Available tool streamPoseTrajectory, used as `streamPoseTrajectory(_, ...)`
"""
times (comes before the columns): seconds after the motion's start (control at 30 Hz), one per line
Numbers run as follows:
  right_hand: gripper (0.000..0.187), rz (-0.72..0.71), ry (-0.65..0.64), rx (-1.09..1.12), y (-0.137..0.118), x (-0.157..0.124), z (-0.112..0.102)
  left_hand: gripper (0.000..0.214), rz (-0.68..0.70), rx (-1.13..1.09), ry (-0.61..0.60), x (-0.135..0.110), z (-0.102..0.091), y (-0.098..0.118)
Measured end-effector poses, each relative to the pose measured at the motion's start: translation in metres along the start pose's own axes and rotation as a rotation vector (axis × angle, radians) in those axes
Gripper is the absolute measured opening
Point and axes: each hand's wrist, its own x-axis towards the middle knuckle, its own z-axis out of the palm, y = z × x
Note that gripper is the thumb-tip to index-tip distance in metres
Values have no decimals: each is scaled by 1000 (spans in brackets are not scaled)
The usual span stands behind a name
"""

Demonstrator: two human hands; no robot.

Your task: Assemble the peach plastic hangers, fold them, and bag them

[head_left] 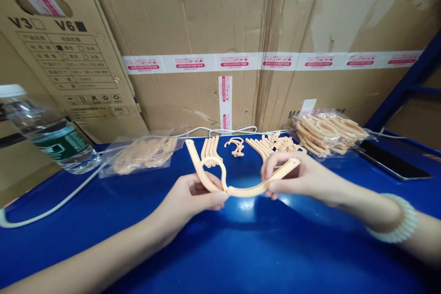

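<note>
My left hand [198, 195] is closed around a peach plastic hanger arm [194, 158] that slants up to the left, with a curved hanger hook [223, 170] at its inner end. Between the thumb and fingers of my right hand [292, 177] is a second hanger arm [250, 191], rising to the right. The inner ends of the two arms meet near my left fingertips; whether they are joined, I cannot tell. Behind them on the blue table [220, 248] lie loose hanger arms [211, 149], loose hooks [237, 144], another row of arms [258, 148] and a pile of small hooks [284, 142].
Clear bags of hanger pieces lie at left [144, 154] and right [327, 133]. A water bottle [65, 144] leans at far left by a white cable [74, 197]. A dark phone [394, 161] rests at right. Cardboard boxes [193, 23] stand behind.
</note>
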Motion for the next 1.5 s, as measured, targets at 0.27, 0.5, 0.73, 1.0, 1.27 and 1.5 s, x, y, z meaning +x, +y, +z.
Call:
streamPoseTrajectory(0.27,13,-395,106,-862,-2,2,-75,24,50,11,125,19,-45,13)
streamPoseTrajectory(0.5,12,-176,-240,-990,-7,-1,-80,16,96,346,-59,36,-73,16)
streamPoseTrajectory(0.73,10,-51,-355,-1046,-2,-1,-75,9,472,992,-324,30,-71,10)
streamPoseTrajectory(1.0,10,55,-278,-1132,3,-3,-72,16,753,1212,-216,35,-75,0)
streamPoseTrajectory(1.27,10,100,-160,-1213,5,1,-66,14,868,1250,-113,37,-74,-9)
streamPoseTrajectory(1.5,10,190,-109,-1214,4,3,-67,12,865,1215,-91,37,-73,-12)
